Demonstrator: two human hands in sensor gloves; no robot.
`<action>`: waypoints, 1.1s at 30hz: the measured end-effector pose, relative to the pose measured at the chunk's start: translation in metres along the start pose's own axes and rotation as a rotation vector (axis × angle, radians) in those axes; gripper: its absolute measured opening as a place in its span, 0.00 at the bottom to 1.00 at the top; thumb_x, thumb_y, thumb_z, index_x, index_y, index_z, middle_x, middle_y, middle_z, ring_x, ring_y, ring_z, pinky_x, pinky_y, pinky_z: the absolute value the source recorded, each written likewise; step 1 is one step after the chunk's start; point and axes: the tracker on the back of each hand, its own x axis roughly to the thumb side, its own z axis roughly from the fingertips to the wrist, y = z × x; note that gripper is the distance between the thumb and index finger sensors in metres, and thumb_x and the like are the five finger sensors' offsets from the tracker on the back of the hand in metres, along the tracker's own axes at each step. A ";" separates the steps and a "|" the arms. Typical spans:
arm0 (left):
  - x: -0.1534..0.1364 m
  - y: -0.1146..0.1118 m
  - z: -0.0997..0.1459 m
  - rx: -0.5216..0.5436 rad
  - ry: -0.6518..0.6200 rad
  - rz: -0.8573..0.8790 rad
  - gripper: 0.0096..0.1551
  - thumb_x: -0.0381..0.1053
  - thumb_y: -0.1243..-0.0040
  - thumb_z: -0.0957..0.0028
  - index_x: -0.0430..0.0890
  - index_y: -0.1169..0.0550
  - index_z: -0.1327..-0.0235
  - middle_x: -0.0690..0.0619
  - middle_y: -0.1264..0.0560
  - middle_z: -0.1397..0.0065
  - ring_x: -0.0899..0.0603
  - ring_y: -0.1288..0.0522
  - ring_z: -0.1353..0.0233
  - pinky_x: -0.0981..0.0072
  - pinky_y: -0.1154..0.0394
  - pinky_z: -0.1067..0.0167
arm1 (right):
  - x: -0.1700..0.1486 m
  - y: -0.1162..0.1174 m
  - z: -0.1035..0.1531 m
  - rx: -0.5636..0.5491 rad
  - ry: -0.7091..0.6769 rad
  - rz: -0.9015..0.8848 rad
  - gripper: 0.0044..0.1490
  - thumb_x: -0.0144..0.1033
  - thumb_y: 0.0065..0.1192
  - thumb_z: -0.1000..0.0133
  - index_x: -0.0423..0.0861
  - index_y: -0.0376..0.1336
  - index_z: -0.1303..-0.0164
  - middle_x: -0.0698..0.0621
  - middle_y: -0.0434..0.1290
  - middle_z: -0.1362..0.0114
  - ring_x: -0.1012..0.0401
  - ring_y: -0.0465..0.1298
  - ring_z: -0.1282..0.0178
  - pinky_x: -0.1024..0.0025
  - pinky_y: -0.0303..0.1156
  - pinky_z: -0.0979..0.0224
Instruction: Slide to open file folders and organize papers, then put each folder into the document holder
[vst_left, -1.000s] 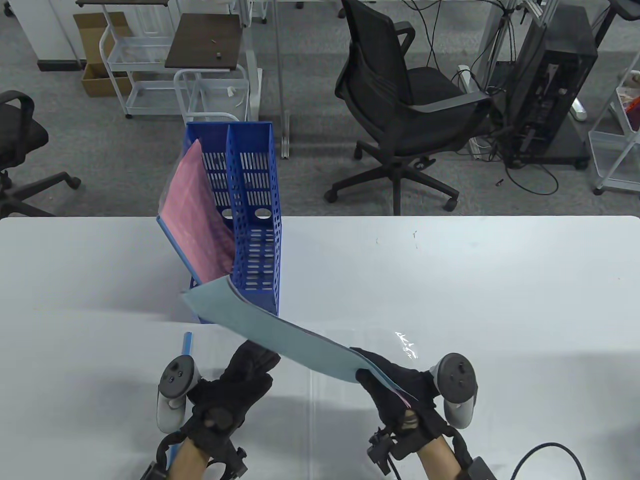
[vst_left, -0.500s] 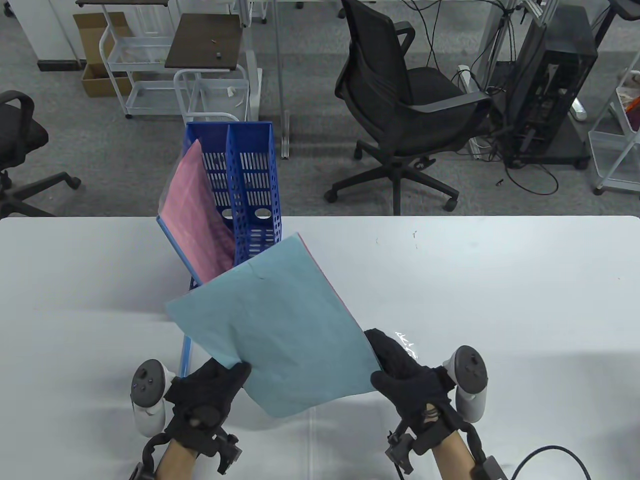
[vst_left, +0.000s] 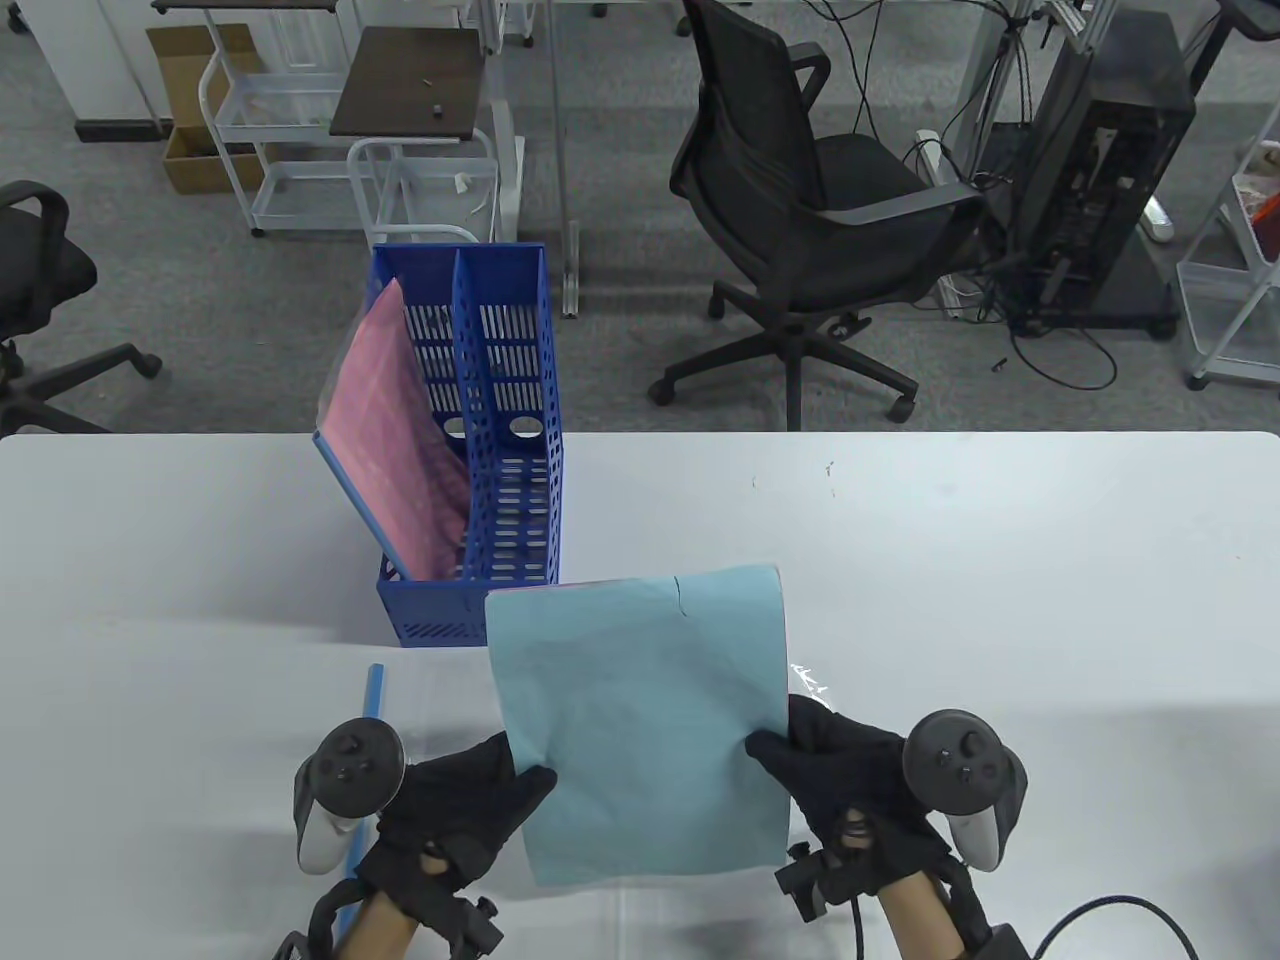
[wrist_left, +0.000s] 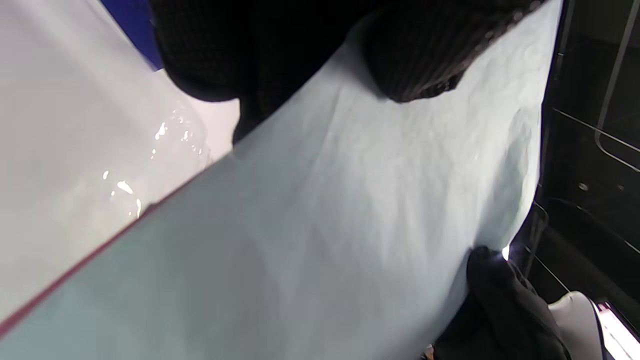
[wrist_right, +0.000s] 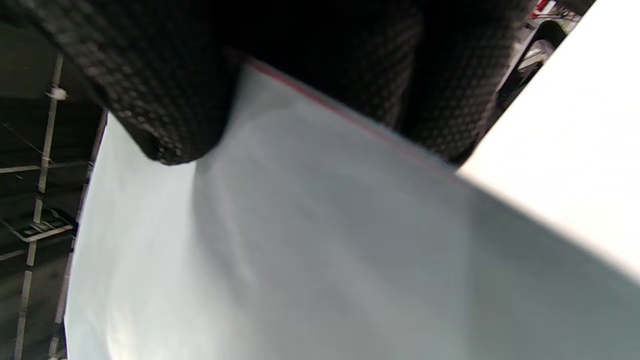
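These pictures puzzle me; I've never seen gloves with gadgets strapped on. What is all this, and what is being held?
No machine here: a person's two hands in black sensor gloves, each with a tracker strapped to its back. One camera looks down at the white table; the other two sit on the wrists, so they show close-up fingers and paper. The left hand and right hand pinch the side edges of a light blue paper stack, raised upright. Behind stands a blue document holder with a pink folder leaning in its left compartment. A blue strip lies near the left hand.
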 end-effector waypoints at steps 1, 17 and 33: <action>-0.001 -0.002 0.000 -0.014 0.019 0.029 0.24 0.52 0.29 0.53 0.51 0.15 0.43 0.52 0.10 0.50 0.48 0.07 0.57 0.55 0.15 0.50 | -0.002 -0.001 0.002 0.008 0.017 0.006 0.26 0.47 0.75 0.60 0.47 0.77 0.55 0.55 0.90 0.61 0.62 0.91 0.69 0.61 0.86 0.49; -0.007 -0.017 -0.002 0.013 0.125 -0.115 0.34 0.56 0.33 0.50 0.49 0.24 0.30 0.48 0.17 0.35 0.43 0.12 0.44 0.48 0.21 0.39 | -0.077 -0.020 -0.006 0.217 0.381 -0.207 0.25 0.45 0.75 0.59 0.47 0.77 0.54 0.53 0.89 0.60 0.62 0.89 0.70 0.62 0.85 0.47; 0.003 0.008 0.009 0.246 0.335 -0.700 0.38 0.60 0.35 0.51 0.48 0.25 0.26 0.44 0.21 0.28 0.36 0.16 0.34 0.42 0.24 0.34 | -0.116 -0.020 -0.007 0.279 0.691 0.022 0.28 0.45 0.74 0.57 0.44 0.75 0.50 0.53 0.88 0.57 0.62 0.89 0.67 0.61 0.83 0.44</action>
